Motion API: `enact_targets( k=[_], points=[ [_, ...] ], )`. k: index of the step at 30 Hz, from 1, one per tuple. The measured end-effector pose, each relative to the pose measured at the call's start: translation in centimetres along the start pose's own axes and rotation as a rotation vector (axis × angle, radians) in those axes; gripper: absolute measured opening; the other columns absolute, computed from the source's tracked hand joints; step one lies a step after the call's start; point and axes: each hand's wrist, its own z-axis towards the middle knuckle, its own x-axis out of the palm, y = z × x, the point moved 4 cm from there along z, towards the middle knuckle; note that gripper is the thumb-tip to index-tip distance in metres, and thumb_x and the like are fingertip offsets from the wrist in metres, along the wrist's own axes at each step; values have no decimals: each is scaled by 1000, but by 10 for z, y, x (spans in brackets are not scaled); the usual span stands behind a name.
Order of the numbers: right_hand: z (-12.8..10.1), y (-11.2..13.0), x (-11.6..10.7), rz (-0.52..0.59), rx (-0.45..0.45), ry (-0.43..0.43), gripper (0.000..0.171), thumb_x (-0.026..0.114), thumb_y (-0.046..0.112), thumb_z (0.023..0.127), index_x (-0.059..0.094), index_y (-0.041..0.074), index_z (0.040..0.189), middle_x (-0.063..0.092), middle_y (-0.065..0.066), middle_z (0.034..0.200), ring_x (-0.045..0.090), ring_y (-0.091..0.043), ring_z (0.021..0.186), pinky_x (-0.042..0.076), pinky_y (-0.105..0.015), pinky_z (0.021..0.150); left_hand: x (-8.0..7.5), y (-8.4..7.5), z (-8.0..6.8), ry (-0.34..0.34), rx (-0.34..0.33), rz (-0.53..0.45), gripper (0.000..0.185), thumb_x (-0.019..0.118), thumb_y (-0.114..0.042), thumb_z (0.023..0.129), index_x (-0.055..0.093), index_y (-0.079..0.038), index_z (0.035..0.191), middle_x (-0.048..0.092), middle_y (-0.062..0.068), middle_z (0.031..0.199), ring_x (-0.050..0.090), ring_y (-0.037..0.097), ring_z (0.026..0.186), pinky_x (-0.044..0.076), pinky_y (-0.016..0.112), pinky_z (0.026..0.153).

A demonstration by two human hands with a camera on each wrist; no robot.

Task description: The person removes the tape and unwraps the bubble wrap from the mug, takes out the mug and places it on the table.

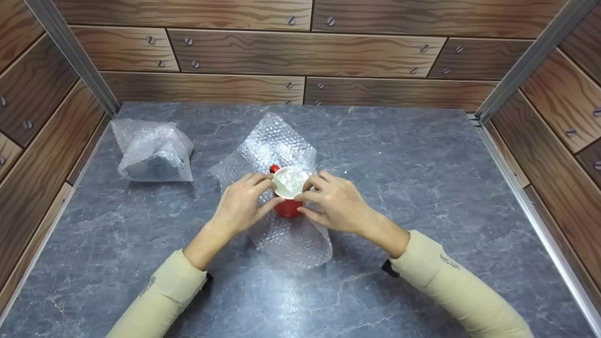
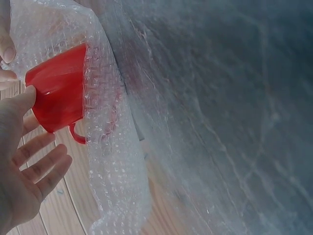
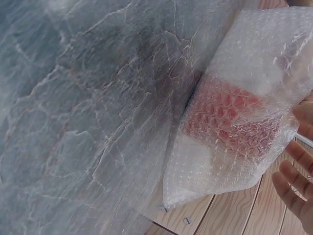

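Both hands' grip (image 1: pixel 290 195) around red cup (image 1: pixel 287 208) on bubble wrap (image 1: pixel 277 145)

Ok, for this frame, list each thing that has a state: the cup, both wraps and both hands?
Red plastic cup with white inside: upright on the sheet, partly wrapped.
Clear bubble wrap sheet: spread on the grey table, edges pulled up against the cup.
Bubble-wrapped dark bundle: fully wrapped, apart at the left.
Left hand: pinching wrap at the rim.
Right hand: pinching wrap at the rim.

Red mug (image 1: pixel 287 206), white inside, on clear bubble wrap (image 1: pixel 281 145); grey veined table (image 1: pixel 422 188); brown wood-grain walls (image 1: pixel 305 54).
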Motion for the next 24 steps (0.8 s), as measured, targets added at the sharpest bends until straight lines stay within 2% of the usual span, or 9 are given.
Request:
enact_targets(
  k=[8,24],
  points=[
    [0,-2,-5,-3,6,-4,19,83,31,90,82,18,103,73,-2,100,61,-15,83,55,-25,67,0,0,0,-5,7,11,32,82,-41,90,74,-12,103,78,6,115,74,26,101,65,40,84],
    [-13,-13,-9,-27,28,-8,24,88,31,85,82,18,105,73,-1,97,60,-16,79,54,-26,62,1,0,2,0,9,30,31,82,-41,90,74,-13,102,78,6,115,74,26,102,66,41,84]
  ],
)
